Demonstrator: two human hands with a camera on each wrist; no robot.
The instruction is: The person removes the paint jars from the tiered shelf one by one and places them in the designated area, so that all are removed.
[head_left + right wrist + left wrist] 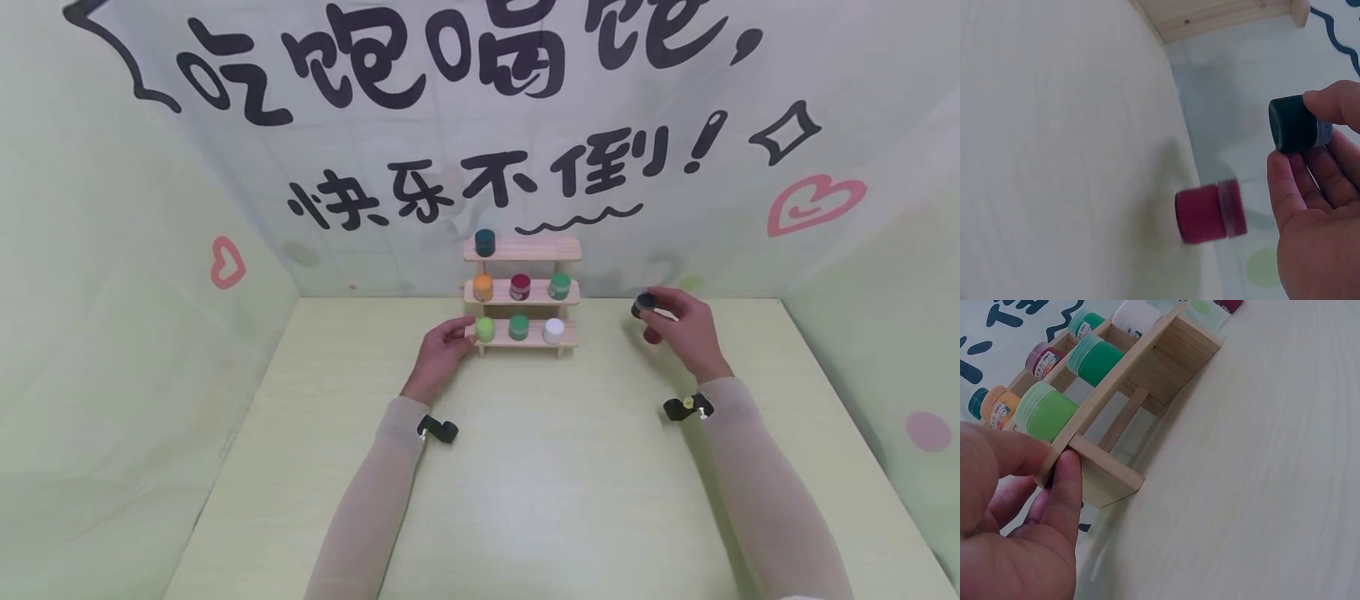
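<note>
My left hand [441, 358] pinches the left end of the lowest board of a three-tier wooden display rack [1107, 381]. In my right hand [688, 332] a dark teal paint jar [1297, 125] is held between thumb and fingers, above the table to the right of the rack. Below it a dark red paint jar [1202, 214] stands on the table, apart from the fingers. The bottom tier carries a light green jar [484, 330], a green jar [519, 327] and a white jar [554, 331]. On the top tier, a teal jar [485, 242] sits at the left end.
On the middle tier stand an orange jar [483, 288], a crimson jar [520, 287] and another green jar [559, 286]. The pale table [540, 483] ends at a printed cloth backdrop [420, 142] just behind the rack. Cloth walls rise along both sides.
</note>
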